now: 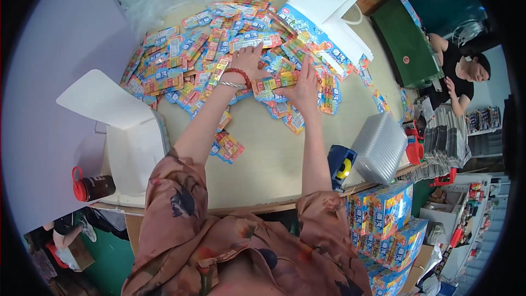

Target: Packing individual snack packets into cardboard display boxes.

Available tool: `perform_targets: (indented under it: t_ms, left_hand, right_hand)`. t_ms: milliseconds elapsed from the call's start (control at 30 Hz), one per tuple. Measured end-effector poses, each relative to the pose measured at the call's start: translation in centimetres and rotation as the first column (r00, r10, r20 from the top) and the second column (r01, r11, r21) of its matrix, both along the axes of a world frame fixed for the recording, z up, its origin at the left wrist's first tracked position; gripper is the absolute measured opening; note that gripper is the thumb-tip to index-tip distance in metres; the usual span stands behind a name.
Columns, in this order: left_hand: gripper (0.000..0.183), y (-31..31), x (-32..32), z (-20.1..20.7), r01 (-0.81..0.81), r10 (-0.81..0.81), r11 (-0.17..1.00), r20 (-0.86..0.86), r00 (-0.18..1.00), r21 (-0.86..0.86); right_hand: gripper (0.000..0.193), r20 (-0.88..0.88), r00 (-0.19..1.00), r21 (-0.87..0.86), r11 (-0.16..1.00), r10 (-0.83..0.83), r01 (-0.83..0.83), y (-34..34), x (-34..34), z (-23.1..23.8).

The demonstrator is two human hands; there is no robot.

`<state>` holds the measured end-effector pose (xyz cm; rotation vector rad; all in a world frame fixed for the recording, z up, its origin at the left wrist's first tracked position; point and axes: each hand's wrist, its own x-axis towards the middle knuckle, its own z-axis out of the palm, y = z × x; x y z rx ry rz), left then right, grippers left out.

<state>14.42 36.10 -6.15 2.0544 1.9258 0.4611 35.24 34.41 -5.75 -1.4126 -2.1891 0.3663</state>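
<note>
A loose pile of flat blue and orange packets [164, 79] spreads over the table. My left hand [246, 61], with a red bead bracelet and a silver bangle at the wrist, reaches into the pile. Its fingers are stretched out over a packet [268, 40] lying crosswise. Just to its right, my right hand [304, 90] lies with fingers extended and thumb spread toward a packet [271, 84] between the two hands. The thumb appears to touch that packet's edge. Neither hand visibly grips anything. More packets [329, 92] lie right of my right hand.
White-lined open boxes stand at left [129, 153] and back right [323, 33]. Clear plastic trays [381, 148] and a blue tape dispenser [341, 167] sit at right. Filled boxes [383, 214] are stacked below. A red-lidded bottle [93, 188] is at left; another person [457, 74] works at far right.
</note>
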Motion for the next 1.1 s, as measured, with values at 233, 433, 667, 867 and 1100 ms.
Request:
perform_targets:
  t_ms: [233,433,667,867,1100]
  left_hand:
    - [0.081,-1.9,1.9,-1.3,-0.103,0.102,0.992,0.012,0.995,0.077]
    - [0.054,-4.9,3.6,-2.8,-0.229,0.085,0.947,0.512,0.855,0.226]
    - [0.044,-7.7,3.7,-5.3,-0.328,0.209,0.945,0.780,0.591,-0.004]
    - [0.045,-9.5,2.1,-2.9,-0.031,0.060,0.998,0.711,0.701,-0.053]
    - [0.036,-12.6,0.9,-2.5,0.027,0.067,0.994,0.760,0.647,-0.111]
  right_hand:
    - [0.116,-0.286,0.876,-0.164,0.920,-0.389,0.355,-4.3,-0.3,-3.2]
    - [0.085,-0.714,0.567,-0.440,0.893,-0.411,0.093,-4.3,1.5,-4.6]
    - [0.045,-0.694,0.652,-0.553,0.806,-0.305,-0.210,-4.5,6.0,-2.8]
    - [0.055,-0.045,0.966,-0.552,0.800,0.255,-0.237,-3.5,3.8,7.5]
    - [0.037,0.364,0.842,-0.352,0.896,0.398,-0.272,-4.4,-0.4,3.5]
